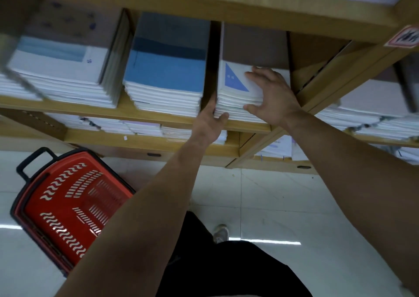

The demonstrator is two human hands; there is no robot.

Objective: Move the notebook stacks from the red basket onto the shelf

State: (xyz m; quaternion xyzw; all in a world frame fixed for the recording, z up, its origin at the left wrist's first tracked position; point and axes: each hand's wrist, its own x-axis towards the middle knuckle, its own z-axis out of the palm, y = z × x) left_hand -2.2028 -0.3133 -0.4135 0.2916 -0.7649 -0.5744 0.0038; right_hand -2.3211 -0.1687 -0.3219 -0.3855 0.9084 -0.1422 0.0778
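Notebook stack [235,92], white-edged with a blue triangle on its top cover, lying in the right-hand bay of the shelf [118,110] with its front edges roughly flush with the board's front lip. The left hand [208,119] is laid against the stack's left side, fingers straight and reaching into the dark gap beside it, thumb resting on the front edges near the lower corner. The right hand [269,94] lies spread on the top cover, fingers apart and flat, thumb set against the front edges; neither hand is seen curled round the stack, so both appear to press and square it rather than carry it. To the left, just across the gap, stands a blue-covered stack [165,69], and beyond that a pale stack with a light-blue band [61,56]. A wooden divider [317,88] bounds the bay on the right. Lower shelves hold further white stacks [136,126]. The red basket [68,206] sits on the tiled floor [294,206] below and to the left, well apart from the hands; no notebooks show on its visible bottom, though the left forearm hides its near corner. Judged state of the task: this stack is on the shelf and needs only final alignment and release; the basket looks emptied, so little or nothing seems left to move, subject to the hidden corner
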